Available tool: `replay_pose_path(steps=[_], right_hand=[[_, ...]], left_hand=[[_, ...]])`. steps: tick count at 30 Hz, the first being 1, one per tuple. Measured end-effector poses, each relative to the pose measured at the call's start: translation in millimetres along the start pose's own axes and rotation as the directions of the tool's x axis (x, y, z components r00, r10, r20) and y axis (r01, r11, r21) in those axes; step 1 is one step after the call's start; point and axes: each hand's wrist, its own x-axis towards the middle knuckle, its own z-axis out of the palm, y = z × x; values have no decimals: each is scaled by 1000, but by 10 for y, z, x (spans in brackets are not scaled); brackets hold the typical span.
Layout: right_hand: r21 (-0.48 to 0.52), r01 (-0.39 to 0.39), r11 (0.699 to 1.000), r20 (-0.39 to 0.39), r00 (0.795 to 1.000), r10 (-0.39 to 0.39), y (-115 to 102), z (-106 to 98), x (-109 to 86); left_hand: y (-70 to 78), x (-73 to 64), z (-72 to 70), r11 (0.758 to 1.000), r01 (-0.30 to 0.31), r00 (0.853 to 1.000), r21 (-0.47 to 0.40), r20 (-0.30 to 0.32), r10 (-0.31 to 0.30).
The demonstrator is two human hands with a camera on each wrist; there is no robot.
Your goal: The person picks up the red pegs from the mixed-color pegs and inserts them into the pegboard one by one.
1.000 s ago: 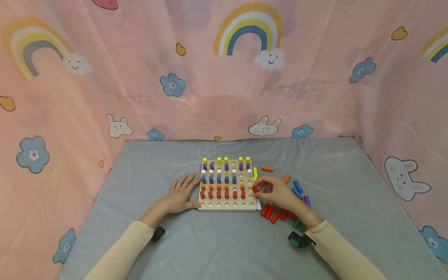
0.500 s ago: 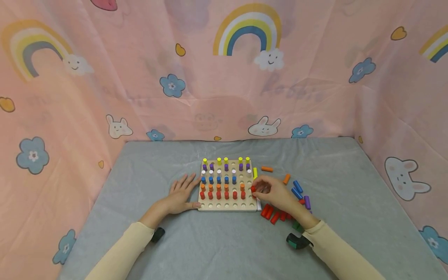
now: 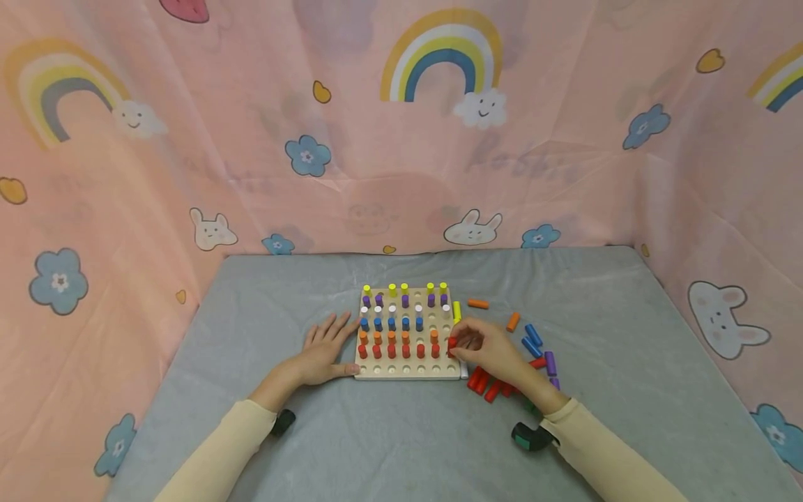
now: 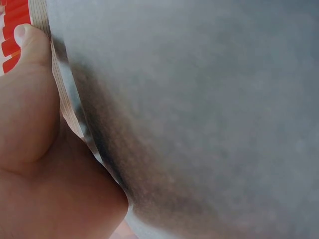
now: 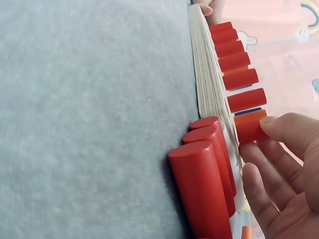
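Observation:
A square wooden pegboard (image 3: pixel 406 374) carries rows of yellow, purple, white, blue, orange and red pegs. My right hand (image 3: pixel 486 348) pinches a red peg (image 3: pixel 452 346) between thumb and fingers at the right end of the red row. In the right wrist view that red peg (image 5: pixel 250 131) stands upright from the board, its lower end right at the board's top face. My left hand (image 3: pixel 323 352) lies with spread, straight fingers against the board's left edge, its thumb at the near left corner. In the left wrist view the thumb (image 4: pixel 36 47) rests on the board's edge (image 4: pixel 65 94).
Loose red pegs (image 3: pixel 483 382) lie right of the board, partly under my right hand. Blue pegs (image 3: pixel 532 336), orange pegs (image 3: pixel 479 304) and purple pegs (image 3: pixel 550 362) are scattered farther out. A yellow peg (image 3: pixel 456 310) and a white peg (image 3: pixel 464 369) lie along the board's right edge.
My right hand has moved slightly left with the red peg, from beside the board's right edge to the end of the red row. The left hand has stayed in place.

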Motion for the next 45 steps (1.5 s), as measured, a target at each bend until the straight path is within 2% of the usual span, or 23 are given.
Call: replay_pose_path(steps=[11, 20, 45], right_hand=[[13, -17, 1000, 1, 1000, 17, -29, 28, -34], [26, 5, 1000, -7, 1000, -5, -8, 40, -50], [-14, -17, 1000, 2, 1000, 17, 8, 53, -36]], left_hand=[[-22, 12, 8, 1000, 3, 1000, 5, 9, -3], [-39, 20, 35, 1000, 1, 1000, 11, -1, -1], [-27, 17, 25, 1000, -2, 1000, 1, -9, 2]])
